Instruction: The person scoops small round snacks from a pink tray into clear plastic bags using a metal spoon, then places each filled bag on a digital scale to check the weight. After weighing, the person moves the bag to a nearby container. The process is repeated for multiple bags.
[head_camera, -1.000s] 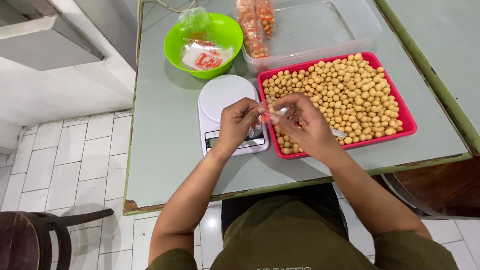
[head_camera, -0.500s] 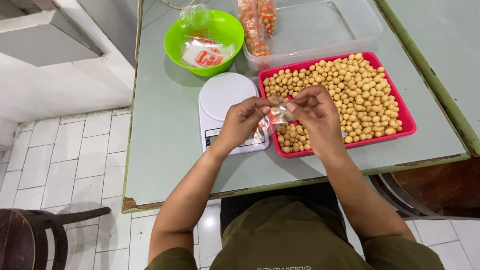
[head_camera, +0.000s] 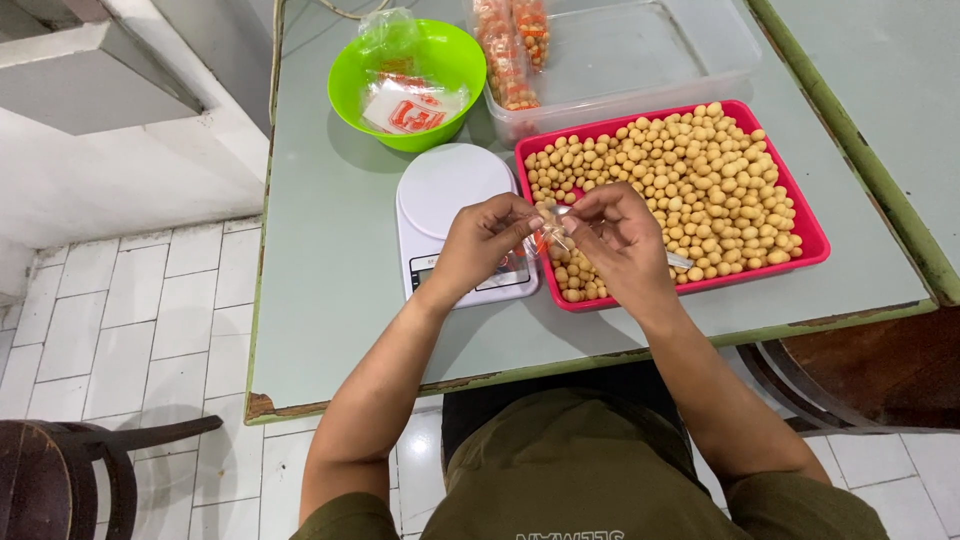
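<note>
Hands (head_camera: 555, 235) pinching small clear bag (head_camera: 552, 236)

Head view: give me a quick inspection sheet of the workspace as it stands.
Surface: grey-green table, worn front edge.
Job's things: small clear bag pinched by left hand and right hand; red tray of round tan snacks; white scale.
Clutter: green bowl with printed bags; clear tub with filled packets.
Grippers: both hands shut on the bag.
Cables: thin cord at the far edge.
Surroundings: white tiled floor, dark chair.
</note>
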